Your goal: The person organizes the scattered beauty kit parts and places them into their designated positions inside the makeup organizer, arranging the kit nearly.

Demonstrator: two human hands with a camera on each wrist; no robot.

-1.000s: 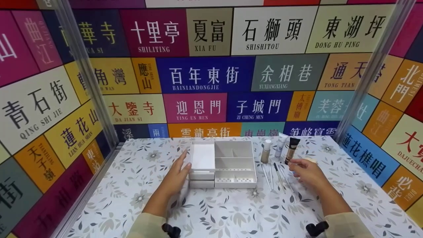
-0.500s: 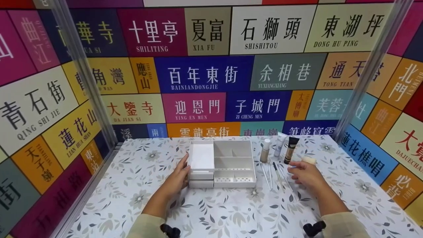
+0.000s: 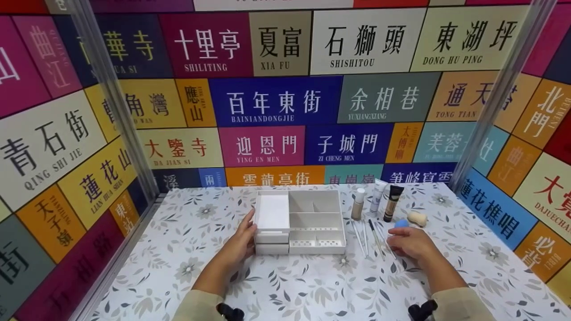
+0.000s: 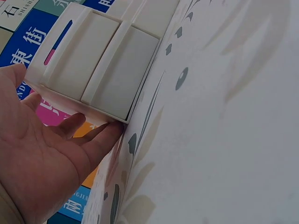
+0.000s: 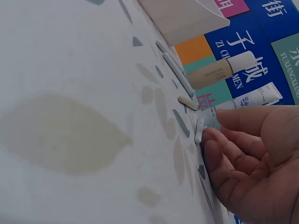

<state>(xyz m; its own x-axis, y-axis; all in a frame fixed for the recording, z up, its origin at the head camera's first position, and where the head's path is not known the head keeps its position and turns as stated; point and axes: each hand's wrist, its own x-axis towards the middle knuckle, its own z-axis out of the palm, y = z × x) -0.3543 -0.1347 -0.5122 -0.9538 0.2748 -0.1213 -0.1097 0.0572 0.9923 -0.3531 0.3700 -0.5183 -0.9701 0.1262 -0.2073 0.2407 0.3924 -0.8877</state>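
A white desk organizer [image 3: 273, 211] with open compartments and two small drawers [image 4: 128, 70] stands mid-table. My left hand [image 3: 241, 237] rests against its left side, fingertips at the lower edge, fingers loosely bent. To the right lie several slim makeup sticks [image 3: 366, 238], one with a dark tip. My right hand [image 3: 412, 242] is low over the rightmost sticks, fingers loosely curled; in the right wrist view its fingertips are right at the end of a white stick [image 5: 199, 130]. A blue makeup sponge [image 3: 401, 223] shows partly behind this hand, with a beige sponge [image 3: 417, 218] beyond.
Behind the sticks stand a foundation bottle [image 3: 357, 205] with a white cap, a white tube [image 3: 378, 198] and a black-and-tan tube [image 3: 393, 204]. A leaf-patterned cloth [image 3: 312, 285] covers the table. Sign-printed panels [image 3: 276, 100] and posts [image 3: 490, 89] enclose the back and sides.
My right hand has moved slightly down and toward me from beside the black tube, uncovering the blue and beige sponges. The left hand has drawn its fingers in along the organizer's side.
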